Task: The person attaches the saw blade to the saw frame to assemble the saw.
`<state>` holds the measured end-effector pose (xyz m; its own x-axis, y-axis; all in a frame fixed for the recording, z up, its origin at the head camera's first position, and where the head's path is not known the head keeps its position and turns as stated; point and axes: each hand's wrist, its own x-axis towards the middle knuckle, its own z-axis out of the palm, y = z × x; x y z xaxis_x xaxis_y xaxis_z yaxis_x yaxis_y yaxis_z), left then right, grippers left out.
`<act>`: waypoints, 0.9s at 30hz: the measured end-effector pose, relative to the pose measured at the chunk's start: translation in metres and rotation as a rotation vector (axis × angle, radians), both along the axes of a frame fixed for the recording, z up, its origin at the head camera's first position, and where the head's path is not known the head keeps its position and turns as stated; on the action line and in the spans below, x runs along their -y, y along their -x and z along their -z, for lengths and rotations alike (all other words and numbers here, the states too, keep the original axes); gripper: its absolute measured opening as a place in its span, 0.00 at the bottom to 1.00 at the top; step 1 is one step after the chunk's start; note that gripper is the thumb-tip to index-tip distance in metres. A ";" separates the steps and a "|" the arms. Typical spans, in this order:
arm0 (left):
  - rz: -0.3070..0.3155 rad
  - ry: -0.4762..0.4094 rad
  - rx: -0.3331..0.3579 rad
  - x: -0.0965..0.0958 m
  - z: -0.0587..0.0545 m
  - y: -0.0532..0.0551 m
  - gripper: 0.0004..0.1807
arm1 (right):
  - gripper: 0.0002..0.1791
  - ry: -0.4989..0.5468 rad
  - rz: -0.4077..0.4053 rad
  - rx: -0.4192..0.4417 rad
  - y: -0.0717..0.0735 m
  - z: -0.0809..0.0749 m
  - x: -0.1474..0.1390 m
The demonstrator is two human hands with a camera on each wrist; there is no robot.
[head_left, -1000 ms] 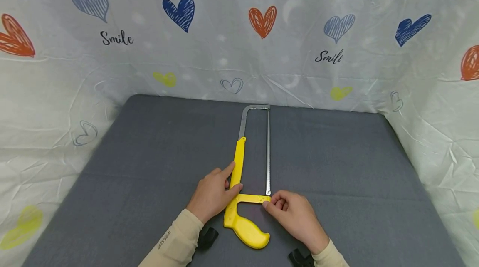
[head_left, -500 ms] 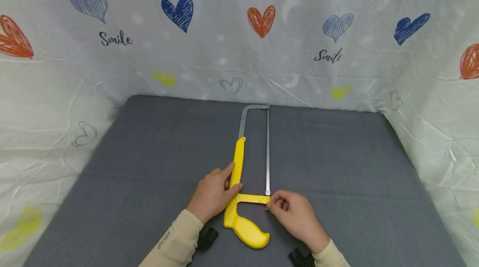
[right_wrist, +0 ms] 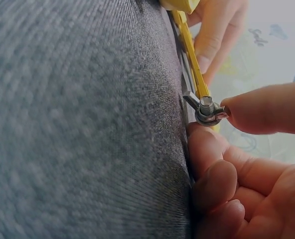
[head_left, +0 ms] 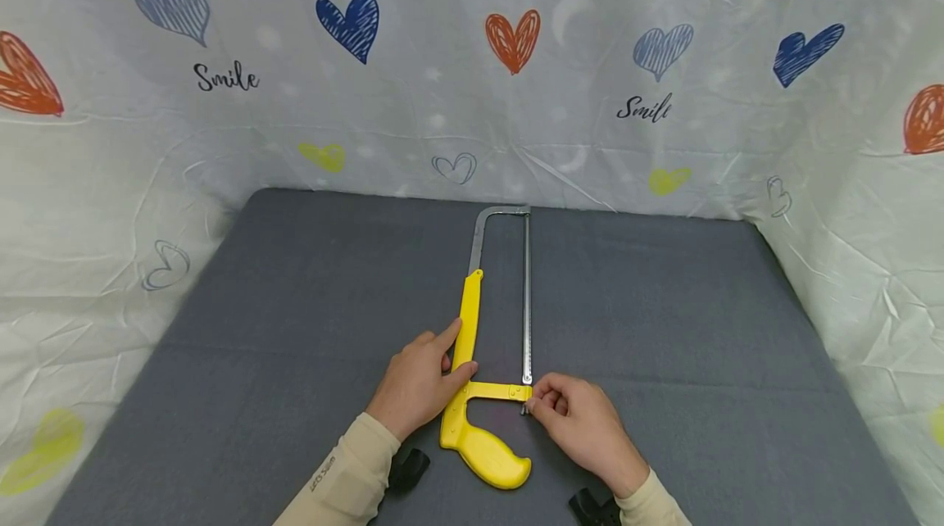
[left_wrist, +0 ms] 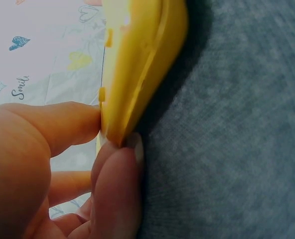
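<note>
A hacksaw with a yellow frame and handle (head_left: 494, 459) lies flat, its blade (head_left: 527, 305) along the right side. My left hand (head_left: 413, 383) holds the yellow frame (head_left: 470, 309), thumb on top and fingers against its outer edge. In the left wrist view, thumb and fingers pinch the yellow part (left_wrist: 137, 59) from two sides. At the frame's lower right corner is my right hand (head_left: 583, 423). The right wrist view shows a metal wing nut (right_wrist: 207, 115) on a threaded stud, with the right thumb (right_wrist: 267, 109) on one wing and the curled fingers close below.
Grey cloth (head_left: 664, 305) covers the table under the saw. A white curtain (head_left: 442, 100) printed with hearts hangs behind and at both sides. Black devices (head_left: 408, 470) sit at the wrists.
My right thumb has drawn back slightly to the right, uncovering the wing nut below the frame corner. The left hand and the saw stay put; the head view shifts a little.
</note>
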<state>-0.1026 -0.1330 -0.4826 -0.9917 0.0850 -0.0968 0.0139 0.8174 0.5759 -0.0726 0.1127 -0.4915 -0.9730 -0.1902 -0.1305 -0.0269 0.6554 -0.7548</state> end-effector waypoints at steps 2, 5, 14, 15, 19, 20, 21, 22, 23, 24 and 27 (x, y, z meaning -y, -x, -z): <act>0.001 0.001 0.000 0.000 0.000 0.000 0.42 | 0.08 0.000 0.004 -0.001 0.000 0.000 0.000; 0.004 0.000 0.001 0.000 0.000 0.000 0.42 | 0.08 -0.008 0.010 -0.002 -0.001 0.001 0.000; 0.010 -0.001 0.002 0.000 0.002 0.002 0.42 | 0.09 -0.022 0.005 -0.013 -0.002 0.002 0.000; 0.010 -0.002 0.002 0.001 0.002 0.002 0.42 | 0.09 -0.020 0.003 -0.015 -0.002 0.002 0.000; 0.012 0.002 0.008 0.002 0.004 0.003 0.42 | 0.08 -0.020 -0.015 -0.016 -0.002 0.004 0.001; 0.012 0.004 0.011 0.002 0.004 0.002 0.41 | 0.08 -0.018 -0.019 -0.015 -0.003 0.005 0.002; 0.012 0.006 0.014 0.003 0.005 0.002 0.41 | 0.07 -0.017 -0.024 -0.015 -0.003 0.005 0.002; 0.013 0.008 0.017 0.003 0.006 0.002 0.41 | 0.07 -0.016 -0.028 -0.015 -0.003 0.005 0.002; 0.014 0.009 0.018 0.003 0.006 0.002 0.41 | 0.07 -0.016 -0.030 -0.016 -0.003 0.006 0.002; 0.014 0.011 0.017 0.003 0.006 0.003 0.41 | 0.08 -0.015 -0.032 -0.017 -0.002 0.006 0.002; 0.013 0.014 0.007 0.004 0.008 0.006 0.41 | 0.07 -0.008 -0.035 -0.019 0.002 0.008 0.002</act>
<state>-0.1085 -0.1367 -0.4905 -0.9898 0.0968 -0.1047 0.0210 0.8252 0.5645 -0.0747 0.1108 -0.4991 -0.9681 -0.2230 -0.1139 -0.0640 0.6602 -0.7484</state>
